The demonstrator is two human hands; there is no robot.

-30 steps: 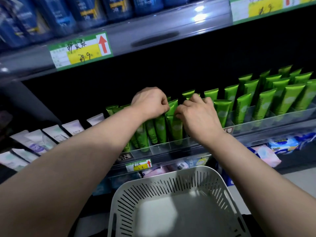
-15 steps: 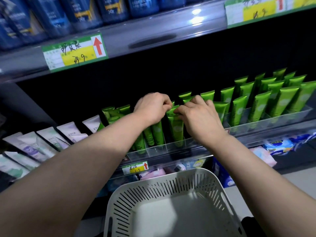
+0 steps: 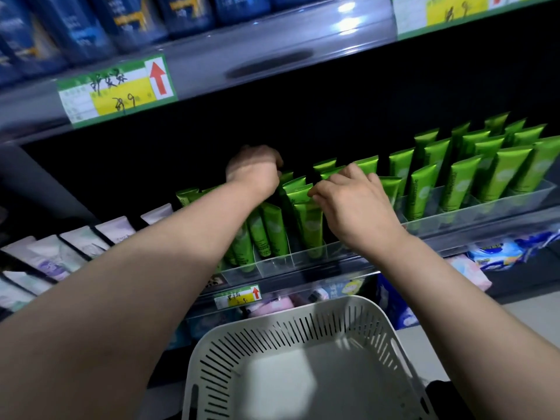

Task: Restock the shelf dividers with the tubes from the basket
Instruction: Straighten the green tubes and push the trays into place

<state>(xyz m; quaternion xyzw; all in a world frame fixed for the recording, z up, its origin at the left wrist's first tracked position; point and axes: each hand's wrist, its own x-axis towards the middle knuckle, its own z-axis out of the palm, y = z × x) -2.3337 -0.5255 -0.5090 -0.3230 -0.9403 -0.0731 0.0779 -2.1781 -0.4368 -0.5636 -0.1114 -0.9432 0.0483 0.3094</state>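
Final seating, likely. The right hand (image 3: 354, 207) pinches the crimp of the front green tube (image 3: 309, 225), which stands in the clear dividers (image 3: 291, 259). The left hand (image 3: 254, 171) is curled behind the row; grip unclear. The basket (image 3: 272, 338) shows no tubes. Next: square the tube upright, let go.

The green tubes (image 3: 309, 219) were glossy with pale round marks. The pale tubes (image 3: 81, 241) were white and lilac. The packs (image 3: 130, 22) above were dark blue. The price label (image 3: 116, 90) was green-edged yellow with a red arrow. The slotted basket (image 3: 303, 334) was light grey.
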